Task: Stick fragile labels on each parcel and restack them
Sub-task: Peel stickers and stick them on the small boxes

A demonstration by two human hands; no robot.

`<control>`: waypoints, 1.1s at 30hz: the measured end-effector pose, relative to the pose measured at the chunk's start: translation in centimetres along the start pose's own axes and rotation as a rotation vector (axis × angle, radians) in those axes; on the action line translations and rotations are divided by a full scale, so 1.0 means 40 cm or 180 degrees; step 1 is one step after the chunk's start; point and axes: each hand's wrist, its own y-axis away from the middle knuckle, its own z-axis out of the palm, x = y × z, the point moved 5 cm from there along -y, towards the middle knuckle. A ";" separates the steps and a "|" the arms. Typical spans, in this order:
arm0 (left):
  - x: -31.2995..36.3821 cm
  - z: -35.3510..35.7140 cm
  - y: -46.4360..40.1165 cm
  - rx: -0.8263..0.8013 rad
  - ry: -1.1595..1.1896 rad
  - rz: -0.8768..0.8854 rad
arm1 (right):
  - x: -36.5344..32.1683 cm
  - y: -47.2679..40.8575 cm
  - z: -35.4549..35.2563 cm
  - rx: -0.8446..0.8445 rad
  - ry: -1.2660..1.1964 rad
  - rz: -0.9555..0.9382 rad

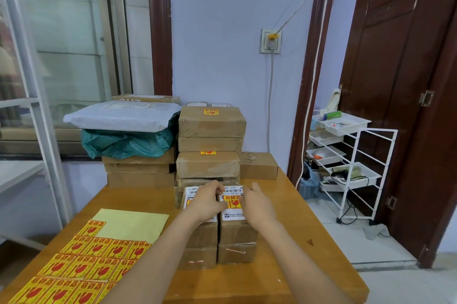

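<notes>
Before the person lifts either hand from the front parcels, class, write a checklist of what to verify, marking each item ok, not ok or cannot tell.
1. Fragile label sits on the right front parcel: ok.
2. Label pressed fully flat: cannot tell, the left hand and right hand cover its edges.
3. Left front parcel labelled: ok, yellow shows beside the left hand.
4. Barcode left uncovered: ok.
5. Label sheet within reach: ok.

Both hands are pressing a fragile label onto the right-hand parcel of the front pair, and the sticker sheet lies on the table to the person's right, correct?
Not quite. The head view shows the sticker sheet on the person's left. Both hands, left hand and right hand, are at the fragile label on the right-hand parcel.
</notes>
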 end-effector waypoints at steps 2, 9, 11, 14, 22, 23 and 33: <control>0.001 -0.002 0.003 -0.0058 0.0025 -0.0022 | -0.001 0.000 0.000 0.0019 0.0085 -0.0004; 0.003 -0.008 0.014 -0.0331 0.0209 -0.0139 | 0.002 0.004 -0.001 -0.0020 0.0135 0.0027; 0.004 -0.010 0.016 -0.0359 0.0282 -0.0175 | 0.003 0.006 -0.001 -0.0035 0.0120 0.0029; 0.005 -0.014 0.020 -0.0382 0.0493 -0.0242 | 0.005 0.010 -0.002 -0.0021 0.0100 0.0038; -0.001 -0.054 0.035 -0.0083 0.1646 -0.0366 | 0.019 0.005 0.015 0.0182 -0.0642 0.0079; 0.000 -0.062 0.039 -0.0028 0.1758 -0.0318 | 0.025 0.000 0.021 0.0171 -0.0889 0.0105; 0.008 -0.138 0.073 0.0485 0.1702 0.0126 | 0.095 -0.012 0.056 0.0314 -0.2984 0.0613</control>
